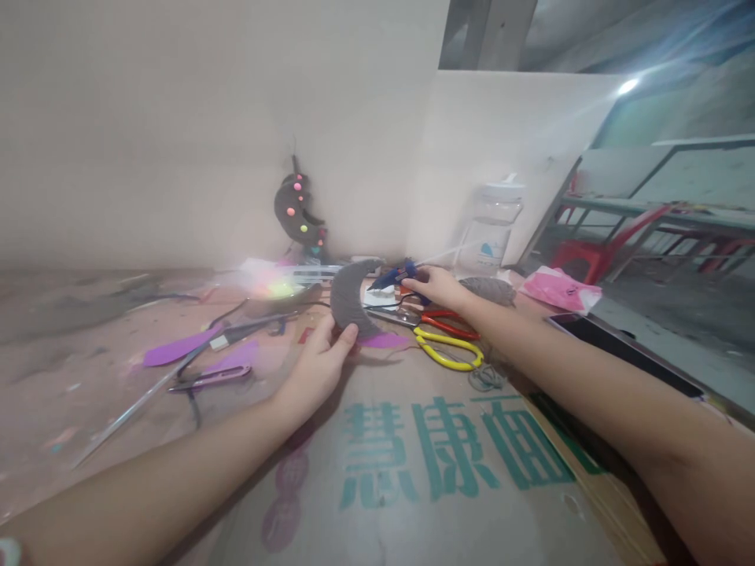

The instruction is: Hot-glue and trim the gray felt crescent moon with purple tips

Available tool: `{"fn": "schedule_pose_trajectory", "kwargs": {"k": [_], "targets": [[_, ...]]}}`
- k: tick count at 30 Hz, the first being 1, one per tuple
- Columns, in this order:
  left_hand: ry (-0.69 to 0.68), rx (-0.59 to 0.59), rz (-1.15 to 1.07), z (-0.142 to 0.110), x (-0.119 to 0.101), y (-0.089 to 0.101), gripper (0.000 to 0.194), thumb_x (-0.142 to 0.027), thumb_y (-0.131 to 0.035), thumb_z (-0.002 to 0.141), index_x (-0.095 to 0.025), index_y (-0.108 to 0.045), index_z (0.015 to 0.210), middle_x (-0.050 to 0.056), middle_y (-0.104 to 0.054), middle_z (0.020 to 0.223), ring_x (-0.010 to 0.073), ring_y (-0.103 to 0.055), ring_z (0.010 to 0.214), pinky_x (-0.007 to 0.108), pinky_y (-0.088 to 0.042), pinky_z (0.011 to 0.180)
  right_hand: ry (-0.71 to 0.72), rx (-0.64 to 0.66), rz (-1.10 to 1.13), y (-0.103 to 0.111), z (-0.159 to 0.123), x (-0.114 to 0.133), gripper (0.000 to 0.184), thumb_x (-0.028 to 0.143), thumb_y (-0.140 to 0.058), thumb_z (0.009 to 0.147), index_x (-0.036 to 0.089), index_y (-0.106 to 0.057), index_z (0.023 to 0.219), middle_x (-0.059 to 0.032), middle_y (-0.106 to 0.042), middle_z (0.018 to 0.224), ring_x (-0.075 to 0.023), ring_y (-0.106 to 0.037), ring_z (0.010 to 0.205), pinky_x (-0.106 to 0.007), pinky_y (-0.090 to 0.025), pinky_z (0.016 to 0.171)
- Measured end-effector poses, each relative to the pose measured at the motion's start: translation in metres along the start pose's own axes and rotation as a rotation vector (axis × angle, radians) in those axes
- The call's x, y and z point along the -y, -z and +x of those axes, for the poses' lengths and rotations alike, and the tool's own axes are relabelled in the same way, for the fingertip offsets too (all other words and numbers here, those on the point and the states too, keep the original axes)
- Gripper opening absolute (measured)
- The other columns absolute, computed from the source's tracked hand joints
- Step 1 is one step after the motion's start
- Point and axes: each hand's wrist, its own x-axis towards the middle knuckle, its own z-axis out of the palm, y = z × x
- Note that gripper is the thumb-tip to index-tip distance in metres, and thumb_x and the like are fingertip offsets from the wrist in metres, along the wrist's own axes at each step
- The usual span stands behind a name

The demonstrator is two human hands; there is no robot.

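My left hand (pixel 322 363) pinches the lower end of a grey crescent moon shape (pixel 349 297) and holds it upright over a cardboard sheet (pixel 413 464) with green printed characters. My right hand (pixel 437 286) reaches forward and is closed round a blue hot glue gun (pixel 392 276), whose nozzle points left toward the upper tip of the crescent. A purple cut-out piece (pixel 383 340) lies just under the crescent. A finished dark crescent with coloured dots (pixel 296 211) leans against the back wall.
Red-handled scissors (pixel 447 322) and yellow-handled scissors (pixel 448 351) lie right of the crescent. Purple scraps (pixel 177 347), thread snips (pixel 209 380) and cables lie to the left. A clear bottle (pixel 494 224), a pink bag (pixel 560 287) and a dark phone (pixel 625 352) stand at the right.
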Motion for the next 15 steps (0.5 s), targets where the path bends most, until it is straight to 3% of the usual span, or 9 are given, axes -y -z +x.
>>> {"fn": "schedule_pose_trajectory", "kwargs": {"k": [6, 9, 12, 15], "targets": [[0.006, 0.001, 0.004, 0.000, -0.001, 0.000, 0.019, -0.032, -0.054, 0.087, -0.016, -0.061, 0.096, 0.004, -0.064, 0.089, 0.0169, -0.054, 0.078, 0.027, -0.046, 0.075, 0.087, -0.068, -0.062, 0.020, -0.047, 0.005, 0.041, 0.040, -0.056, 0.091, 0.013, -0.067, 0.119, -0.0158, -0.066, 0.126, -0.0285, -0.062, 0.113, -0.039, -0.046, 0.098], [-0.012, 0.006, -0.017, 0.000, -0.002, -0.001, 0.022, -0.031, -0.055, 0.087, -0.016, -0.062, 0.101, 0.006, -0.065, 0.095, 0.0186, -0.055, 0.087, 0.029, -0.046, 0.082, 0.290, -0.219, -0.090, 0.028, -0.077, 0.022, 0.031, 0.039, -0.055, 0.090, 0.015, -0.073, 0.099, -0.0124, -0.073, 0.103, -0.0267, -0.065, 0.098, -0.039, -0.048, 0.090], [-0.014, 0.042, -0.073, -0.001, -0.002, -0.002, 0.027, -0.032, -0.056, 0.088, -0.015, -0.062, 0.108, 0.007, -0.064, 0.102, 0.0191, -0.055, 0.093, 0.029, -0.045, 0.085, 0.223, -0.041, 0.187, 0.023, -0.102, 0.043, 0.028, 0.041, -0.056, 0.090, 0.019, -0.071, 0.098, -0.0060, -0.074, 0.092, -0.0193, -0.065, 0.076, -0.031, -0.050, 0.069], [0.003, 0.077, -0.127, -0.002, -0.002, -0.002, 0.030, -0.034, -0.057, 0.087, -0.015, -0.061, 0.110, 0.007, -0.063, 0.099, 0.0172, -0.053, 0.083, 0.027, -0.044, 0.076, 0.193, 0.123, 0.450, 0.007, -0.117, 0.053, 0.028, 0.037, -0.057, 0.089, 0.021, -0.066, 0.110, -0.0055, -0.073, 0.102, -0.0146, -0.062, 0.068, -0.026, -0.047, 0.057]]}}
